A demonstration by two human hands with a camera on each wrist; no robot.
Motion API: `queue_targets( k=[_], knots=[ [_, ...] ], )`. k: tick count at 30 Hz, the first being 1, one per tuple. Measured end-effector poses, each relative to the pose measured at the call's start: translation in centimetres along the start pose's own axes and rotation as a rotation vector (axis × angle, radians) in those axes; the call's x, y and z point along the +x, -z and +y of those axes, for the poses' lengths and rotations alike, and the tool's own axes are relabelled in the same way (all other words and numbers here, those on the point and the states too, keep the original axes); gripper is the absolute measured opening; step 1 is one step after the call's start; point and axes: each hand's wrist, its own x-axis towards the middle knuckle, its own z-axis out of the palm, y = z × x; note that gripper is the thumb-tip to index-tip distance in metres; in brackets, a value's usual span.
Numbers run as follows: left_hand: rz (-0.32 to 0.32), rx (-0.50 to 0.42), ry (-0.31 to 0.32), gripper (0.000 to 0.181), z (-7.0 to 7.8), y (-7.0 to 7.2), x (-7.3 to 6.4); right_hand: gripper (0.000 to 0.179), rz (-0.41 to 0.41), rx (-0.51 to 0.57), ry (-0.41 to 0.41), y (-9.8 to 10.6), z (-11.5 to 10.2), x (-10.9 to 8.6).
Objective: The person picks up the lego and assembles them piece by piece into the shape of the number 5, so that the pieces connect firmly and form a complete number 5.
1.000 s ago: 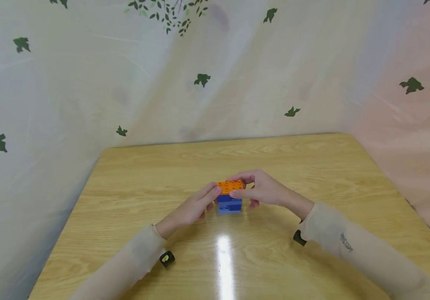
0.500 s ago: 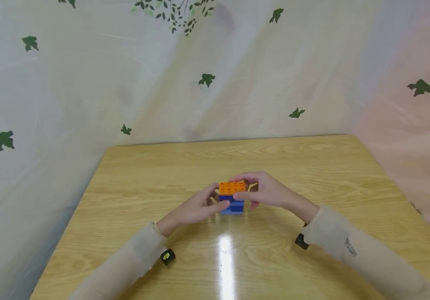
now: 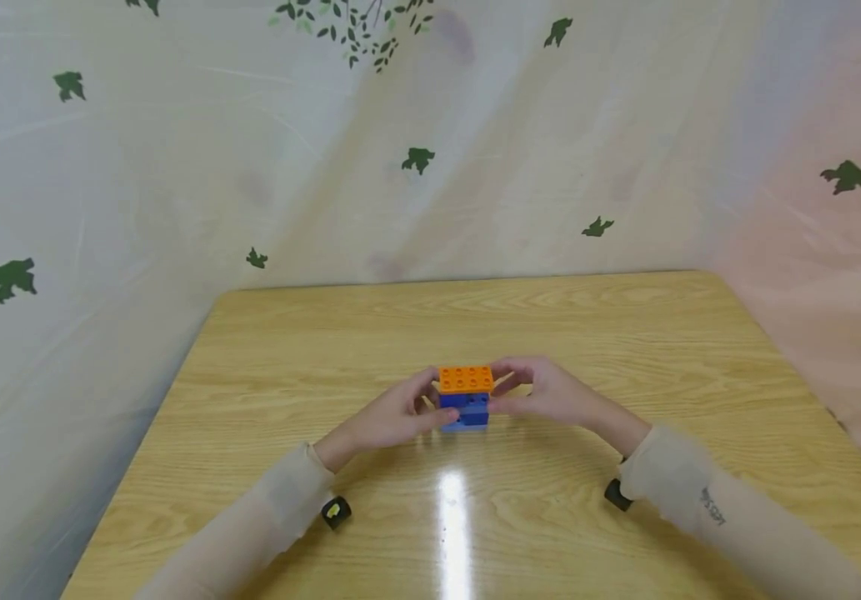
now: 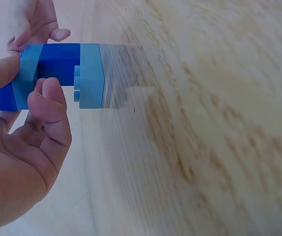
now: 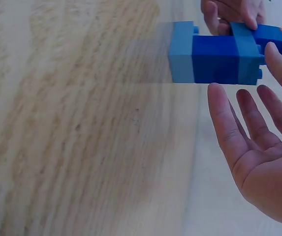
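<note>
A stack of toy building bricks [image 3: 474, 415] stands upright on the table, light blue and dark blue layers alternating under an orange brick [image 3: 464, 380] on top. My left hand [image 3: 392, 414] grips the stack from the left, thumb across its front and fingers round the back. In the left wrist view that thumb lies over the upper light blue brick [image 4: 27, 81]. At the right side, my right hand [image 3: 553, 393] has its fingers spread and loose. The right wrist view shows those fingers apart from the lower dark blue brick [image 5: 214, 59]; whether the thumb touches the stack I cannot tell.
The wooden table [image 3: 310, 333] extends round the stack on all sides, with a bright light reflection in front. A fabric backdrop [image 3: 325, 183] with printed leaves hangs behind and beside it. Dark wrist devices [image 3: 336, 512] sit below both sleeves.
My left hand's thumb has gone from the orange brick down to the stack's lower front. The right hand has let go of the orange brick and shifted right.
</note>
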Motion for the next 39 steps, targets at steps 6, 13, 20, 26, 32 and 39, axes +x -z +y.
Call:
queue_targets(
  k=[6, 13, 20, 26, 32, 39],
  knots=[
    [-0.003, 0.001, 0.010, 0.035, 0.11, 0.04, 0.32, 0.038, -0.019, 0.025, -0.019, -0.23, 0.35, 0.10],
    [-0.008, 0.005, -0.001, 0.033, -0.03, -0.05, 0.53, 0.035, -0.012, 0.046, -0.073, -0.45, 0.25, 0.19],
    [-0.021, -0.038, 0.012, 0.032, -0.13, 0.00, 0.36, 0.036, -0.030, 0.050, -0.173, -0.50, 0.05, 0.26],
    [0.023, -0.055, 0.028, 0.031, -0.21, -0.35, 0.11, 0.036, -0.039, 0.038, -0.179, -0.54, 0.10, 0.36],
    [0.062, -0.078, 0.037, 0.030, -0.23, -0.73, -0.13, 0.034, -0.046, 0.056, -0.181, -0.59, 0.31, 0.43],
    [0.098, -0.036, 0.020, 0.030, -0.10, -0.72, -0.03, 0.037, -0.030, 0.056, -0.178, -0.53, 0.32, 0.43]
  ],
)
